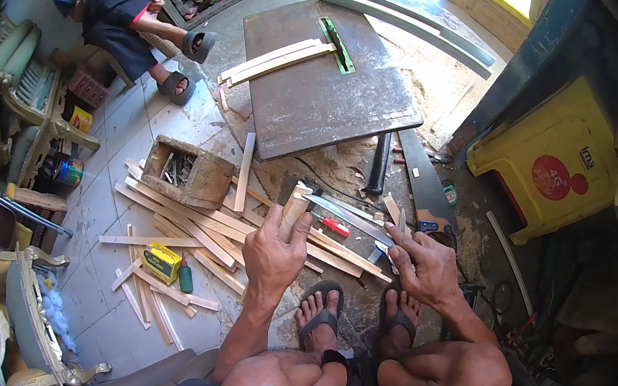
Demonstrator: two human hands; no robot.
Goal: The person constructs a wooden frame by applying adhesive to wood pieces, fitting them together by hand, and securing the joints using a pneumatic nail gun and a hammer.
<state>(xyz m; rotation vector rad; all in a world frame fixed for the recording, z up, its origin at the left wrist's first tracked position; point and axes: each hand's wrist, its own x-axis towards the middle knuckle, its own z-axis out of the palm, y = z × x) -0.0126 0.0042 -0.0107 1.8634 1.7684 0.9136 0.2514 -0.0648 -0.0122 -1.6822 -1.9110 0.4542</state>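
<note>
- Gripping a short wooden stick [294, 210], the left hand [274, 256] has its fingers curled fully round the lower end, so the stick's long axis rises up and slightly to the right out of the fist.
- The right hand [422, 268] is closed round the handle of a long knife [350, 217]; its blade runs up and to the left, the tip just beside the stick's upper end, possibly touching.
- The stick thus lies left of the knife hand, with the two hands apart above the sandalled feet [356, 313].
- Behind them, a scatter of wood strips [188, 224] covers the tiled floor [104, 298], beside a small wooden box [189, 170] and a dark saw table [311, 91].
</note>
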